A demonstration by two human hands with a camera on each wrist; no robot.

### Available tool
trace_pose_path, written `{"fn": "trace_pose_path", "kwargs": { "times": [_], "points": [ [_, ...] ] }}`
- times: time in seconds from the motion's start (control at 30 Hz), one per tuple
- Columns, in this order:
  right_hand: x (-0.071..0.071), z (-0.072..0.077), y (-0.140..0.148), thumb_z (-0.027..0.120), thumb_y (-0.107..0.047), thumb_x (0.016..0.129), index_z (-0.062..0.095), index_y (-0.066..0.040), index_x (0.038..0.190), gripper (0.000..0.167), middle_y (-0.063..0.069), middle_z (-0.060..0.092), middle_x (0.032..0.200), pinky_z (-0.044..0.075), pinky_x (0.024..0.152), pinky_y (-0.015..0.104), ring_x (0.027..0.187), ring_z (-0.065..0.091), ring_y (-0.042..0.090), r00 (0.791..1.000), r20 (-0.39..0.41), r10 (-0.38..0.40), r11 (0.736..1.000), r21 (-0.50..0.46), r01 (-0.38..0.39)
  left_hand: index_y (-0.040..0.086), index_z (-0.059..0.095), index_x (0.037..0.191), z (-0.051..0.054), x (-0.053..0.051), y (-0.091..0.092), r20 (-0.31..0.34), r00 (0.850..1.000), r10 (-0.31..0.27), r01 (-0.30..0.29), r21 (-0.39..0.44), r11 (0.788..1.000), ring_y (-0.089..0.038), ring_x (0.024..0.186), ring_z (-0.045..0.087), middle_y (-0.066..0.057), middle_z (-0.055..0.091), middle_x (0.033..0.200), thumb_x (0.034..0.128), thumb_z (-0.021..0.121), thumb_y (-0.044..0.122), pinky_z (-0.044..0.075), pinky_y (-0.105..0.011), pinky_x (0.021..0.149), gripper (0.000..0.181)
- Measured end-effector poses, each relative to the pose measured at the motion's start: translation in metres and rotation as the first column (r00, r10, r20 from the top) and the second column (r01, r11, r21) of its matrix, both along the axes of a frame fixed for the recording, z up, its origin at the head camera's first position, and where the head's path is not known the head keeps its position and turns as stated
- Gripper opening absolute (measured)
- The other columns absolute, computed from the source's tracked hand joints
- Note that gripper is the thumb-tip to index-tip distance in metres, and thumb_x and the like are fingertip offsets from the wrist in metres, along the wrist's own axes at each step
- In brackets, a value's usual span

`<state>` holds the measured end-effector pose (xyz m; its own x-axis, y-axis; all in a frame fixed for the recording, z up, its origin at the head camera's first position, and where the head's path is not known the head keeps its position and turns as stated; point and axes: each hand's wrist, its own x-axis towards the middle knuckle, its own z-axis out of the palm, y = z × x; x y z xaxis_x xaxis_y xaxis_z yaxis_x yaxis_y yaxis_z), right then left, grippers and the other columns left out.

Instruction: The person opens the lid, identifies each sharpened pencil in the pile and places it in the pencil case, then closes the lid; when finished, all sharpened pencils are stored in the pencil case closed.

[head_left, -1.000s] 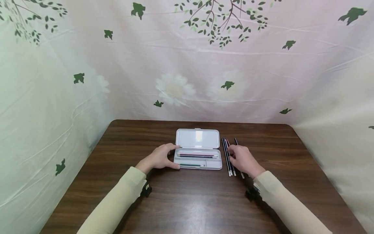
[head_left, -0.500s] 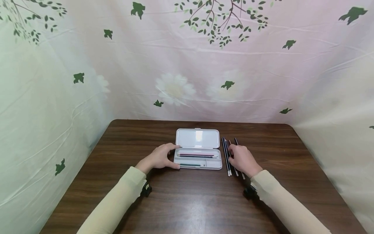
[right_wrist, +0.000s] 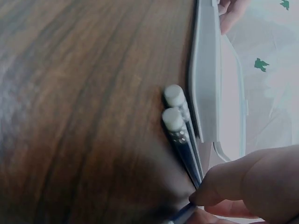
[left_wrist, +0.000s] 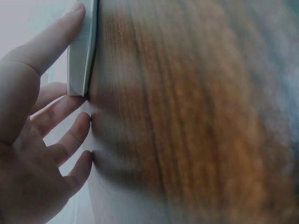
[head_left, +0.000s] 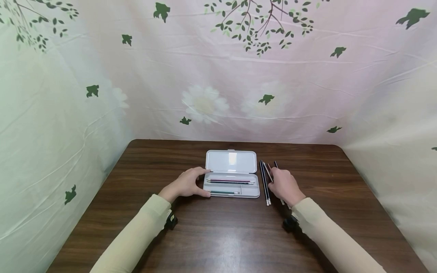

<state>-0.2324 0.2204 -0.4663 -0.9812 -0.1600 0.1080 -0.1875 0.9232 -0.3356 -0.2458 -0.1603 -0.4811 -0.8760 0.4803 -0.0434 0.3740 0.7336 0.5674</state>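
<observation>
A white pencil case (head_left: 249, 191) lies on the table with its lid (head_left: 222, 161) raised back. Several pencils (head_left: 229, 182) lie in its rear compartment, and a green pencil (head_left: 223, 192) in the front one. My left hand (head_left: 186, 183) grips the case's left end, thumb (left_wrist: 58, 37) at the front, fingers behind. Right of the case, my right hand (head_left: 286, 185) pinches a dark pencil (right_wrist: 183, 213) between thumb and fingers, partly hidden. Just left of that hand, two dark pencils (head_left: 264, 185) with white erasers lie side by side. Another dark pencil (head_left: 275, 164) shows beyond the hand.
The brown wooden table (head_left: 218, 235) extends around the case and pencils. A printed cloth (head_left: 232, 83) with leaves and birds hangs behind it and at both sides. Each wrist wears a dark camera (head_left: 171, 220).
My right hand has shifted slightly right, drawing a pencil away from the pair beside the case; that pencil now lies more slanted. My left hand and the case stay put.
</observation>
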Motion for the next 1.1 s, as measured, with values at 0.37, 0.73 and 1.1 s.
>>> {"fn": "trace_pose_path", "kwargs": {
  "times": [0.37, 0.73, 1.1],
  "points": [
    [0.003, 0.009, 0.013, 0.072, -0.009, 0.088, 0.071, 0.0, 0.106, 0.021, 0.012, 0.069, 0.088, 0.05, 0.063, 0.042, 0.075, 0.06, 0.028, 0.999, 0.017, -0.051, 0.997, -0.055, 0.051, 0.015, 0.056, 0.153, 0.001, 0.0, 0.0, -0.001, 1.0, -0.009, 0.009, 0.009, 1.0, -0.022, 0.115, 0.059, -0.002, 0.06, 0.145, 0.0733, 0.094, 0.054, 0.049, -0.046, 0.104, 0.097],
    [0.012, 0.013, 0.008, 0.072, -0.007, 0.087, 0.075, -0.004, 0.1, 0.014, 0.009, 0.068, 0.087, 0.051, 0.065, 0.042, 0.077, 0.06, 0.025, 0.996, -0.069, 0.048, 0.994, -0.094, -0.054, 0.014, 0.055, 0.153, 0.001, -0.001, 0.0, 0.001, 1.0, -0.004, 0.004, 0.01, 1.0, -0.021, 0.115, 0.059, -0.003, 0.06, 0.145, 0.0734, 0.094, 0.055, 0.049, -0.047, 0.103, 0.097],
    [0.015, 0.015, -0.021, 0.068, -0.003, 0.087, 0.08, -0.008, 0.104, 0.021, 0.005, 0.066, 0.094, 0.053, 0.068, 0.04, 0.082, 0.06, 0.019, 0.968, -0.166, 0.188, 0.973, -0.1, -0.207, 0.015, 0.055, 0.153, 0.004, 0.001, 0.0, 0.008, 1.0, -0.005, 0.005, 0.011, 1.0, -0.022, 0.115, 0.059, -0.003, 0.06, 0.146, 0.0738, 0.095, 0.053, 0.049, -0.046, 0.104, 0.096]
  ]
}}
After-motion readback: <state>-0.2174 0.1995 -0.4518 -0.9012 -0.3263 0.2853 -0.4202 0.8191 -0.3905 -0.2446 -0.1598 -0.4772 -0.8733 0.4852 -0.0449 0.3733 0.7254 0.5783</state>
